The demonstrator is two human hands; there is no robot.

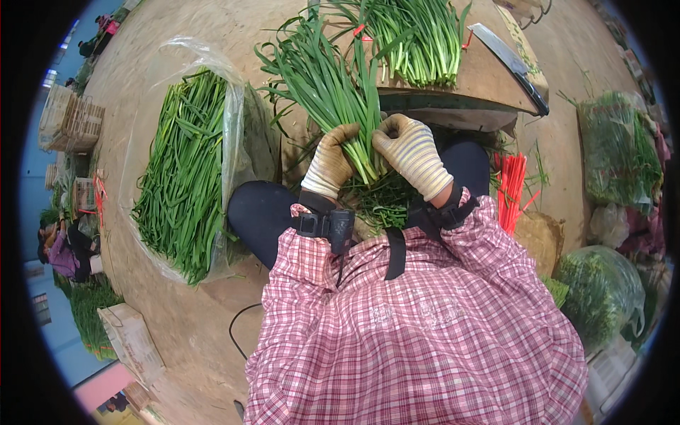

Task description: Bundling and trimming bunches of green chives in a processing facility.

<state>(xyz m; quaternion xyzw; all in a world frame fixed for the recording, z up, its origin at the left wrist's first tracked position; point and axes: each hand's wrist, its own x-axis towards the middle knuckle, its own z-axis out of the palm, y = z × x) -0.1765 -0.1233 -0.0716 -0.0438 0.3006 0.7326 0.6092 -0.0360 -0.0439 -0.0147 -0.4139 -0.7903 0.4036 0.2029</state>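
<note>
In front of me, a bunch of garlic chives (319, 81) fans out, its pale stem ends pointing down toward my lap. My left hand (331, 161), in a striped cream work glove, is closed round the stems from the left. My right hand (418, 154), gloved alike, pinches stems on the other side with bent fingers. Loose green trimmings (382, 202) lie between my legs below the stem ends. Just beyond my hands, tied garlic chives (418, 46) rest on a low wooden board (489, 88) with a red tie among them.
A knife (499, 53) with a dark handle lies on the board's right side. Red tie strips (510, 191) stand beside my right leg. To my left is an open clear plastic bag (230, 120) full of greens. Bagged vegetables (602, 290) sit at the right; crates (71, 120) stand far left.
</note>
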